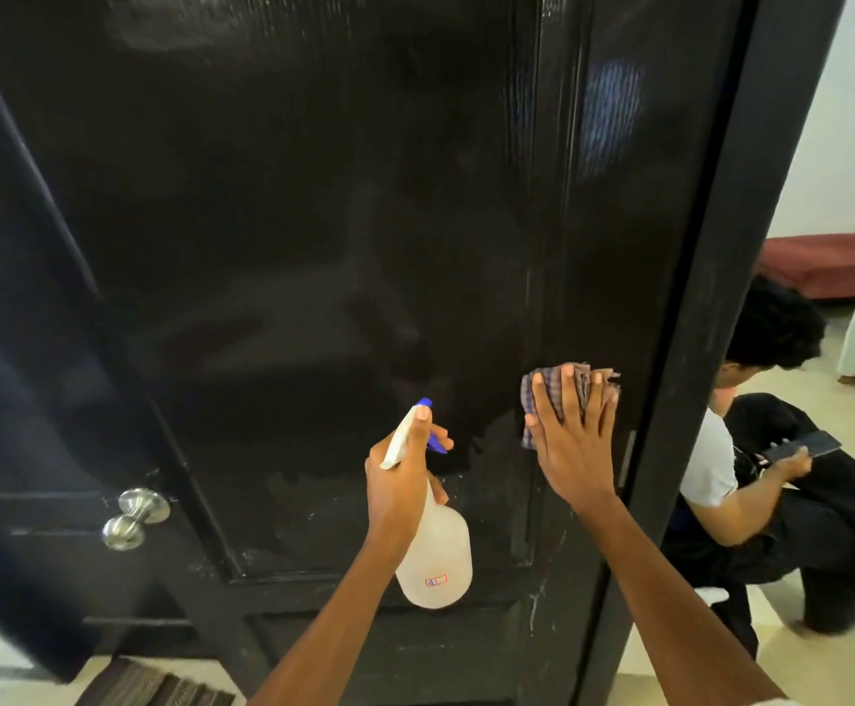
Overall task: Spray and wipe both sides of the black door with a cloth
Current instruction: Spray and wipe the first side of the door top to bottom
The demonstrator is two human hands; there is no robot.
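The glossy black door (313, 221) fills most of the view, with pale smears on its lower panel. My left hand (399, 481) grips the neck of a translucent white spray bottle (435, 557) with a blue nozzle, held close to the door's lower middle. My right hand (575, 440) lies flat with spread fingers, pressing a checked cloth (542, 384) against the door near its right edge. The cloth shows above and left of the fingers.
A silver door knob (135, 517) sticks out at the lower left. The black door frame (721, 298) runs down the right. Beyond it a person (751, 476) crouches with a phone, another stands farther back by a red couch (817, 262). A striped mat (150, 687) lies below.
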